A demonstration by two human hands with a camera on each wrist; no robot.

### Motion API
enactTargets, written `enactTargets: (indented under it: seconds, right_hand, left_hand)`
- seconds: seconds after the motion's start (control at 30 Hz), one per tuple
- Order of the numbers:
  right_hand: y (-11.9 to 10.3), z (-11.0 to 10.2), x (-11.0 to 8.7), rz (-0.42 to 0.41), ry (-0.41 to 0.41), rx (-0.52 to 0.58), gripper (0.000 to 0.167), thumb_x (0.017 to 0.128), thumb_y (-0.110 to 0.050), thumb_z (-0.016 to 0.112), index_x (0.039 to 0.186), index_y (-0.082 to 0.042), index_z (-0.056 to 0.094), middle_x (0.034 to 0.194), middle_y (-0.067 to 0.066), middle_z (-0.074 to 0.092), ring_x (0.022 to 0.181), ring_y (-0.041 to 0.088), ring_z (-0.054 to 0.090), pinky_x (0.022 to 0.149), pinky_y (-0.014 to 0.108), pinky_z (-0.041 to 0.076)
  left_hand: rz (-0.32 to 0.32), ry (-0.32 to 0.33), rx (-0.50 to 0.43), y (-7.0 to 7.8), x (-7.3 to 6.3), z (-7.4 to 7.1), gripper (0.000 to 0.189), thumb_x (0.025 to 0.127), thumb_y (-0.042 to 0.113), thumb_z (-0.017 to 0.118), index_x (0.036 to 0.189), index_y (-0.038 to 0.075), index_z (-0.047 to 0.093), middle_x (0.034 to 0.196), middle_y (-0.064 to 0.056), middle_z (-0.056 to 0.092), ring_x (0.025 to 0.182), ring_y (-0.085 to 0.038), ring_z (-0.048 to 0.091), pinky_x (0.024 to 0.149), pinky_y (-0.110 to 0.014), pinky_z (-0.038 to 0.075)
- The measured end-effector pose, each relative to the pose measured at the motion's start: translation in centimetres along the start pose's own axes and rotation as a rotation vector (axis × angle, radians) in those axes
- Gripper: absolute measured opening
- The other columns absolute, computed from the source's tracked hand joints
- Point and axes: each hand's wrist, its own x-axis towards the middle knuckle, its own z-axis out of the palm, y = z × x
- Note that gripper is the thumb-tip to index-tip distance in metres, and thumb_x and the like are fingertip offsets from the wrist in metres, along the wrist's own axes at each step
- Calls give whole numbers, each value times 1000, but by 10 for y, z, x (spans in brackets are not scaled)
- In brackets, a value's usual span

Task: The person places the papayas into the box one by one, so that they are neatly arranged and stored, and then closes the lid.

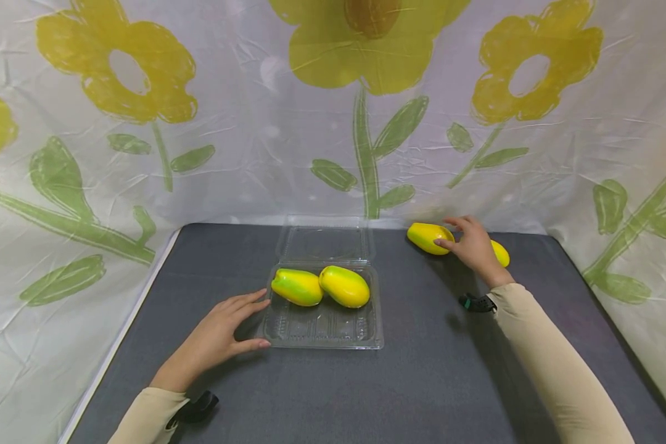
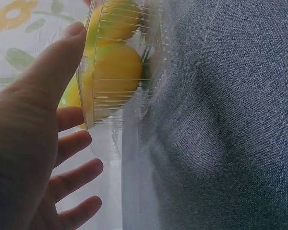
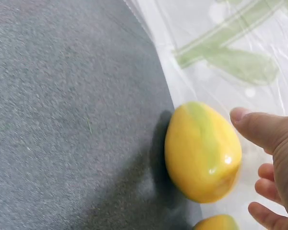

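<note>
Two yellow-green papayas (image 1: 296,287) lie side by side in a clear plastic clamshell box (image 1: 322,336), its lid folded back towards the wall. My left hand (image 1: 216,336) is spread at the box's left side; in the left wrist view its thumb (image 2: 62,62) lies along the rim, fingers apart. At the back right, my right hand (image 1: 474,250) reaches over another papaya (image 1: 424,237), thumb and fingers extended about it. In the right wrist view that papaya (image 3: 201,153) lies just off the thumb tip. A further papaya (image 1: 500,253) is partly hidden behind the right hand.
The dark grey tabletop (image 1: 333,401) ends at a white cloth wall (image 1: 244,154) printed with yellow flowers. The open lid (image 1: 324,240) lies close to that back edge. Cloth also hangs along both sides.
</note>
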Motion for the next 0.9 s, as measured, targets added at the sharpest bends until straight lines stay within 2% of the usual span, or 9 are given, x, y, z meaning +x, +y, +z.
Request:
enactTargets:
  seconds: [0.27, 0.77, 0.9]
  right_hand:
    - [11, 2, 5, 30, -44, 24, 69, 89, -37, 74, 142, 0, 49, 136, 26, 51, 122, 45, 50, 100, 62, 44]
    - [16, 6, 8, 47, -108, 39, 75, 90, -45, 71, 145, -1, 45, 137, 24, 51, 122, 42, 50, 102, 61, 42]
    - [16, 7, 9, 52, -116, 42, 73, 90, -43, 71, 145, -1, 46, 136, 24, 51, 122, 42, 50, 102, 60, 43]
  left_hand:
    - [-9, -6, -5, 1, 0, -1, 82, 77, 61, 74, 144, 19, 53, 156, -2, 44, 137, -32, 49, 111, -60, 40]
    - [26, 60, 1, 1, -1, 2, 79, 76, 57, 77, 141, 17, 57, 153, -4, 49, 133, -33, 52, 106, -60, 43]
    - [14, 42, -3, 1, -1, 1, 80, 77, 61, 74, 142, 17, 56, 154, -3, 47, 134, -31, 52, 107, -59, 42]
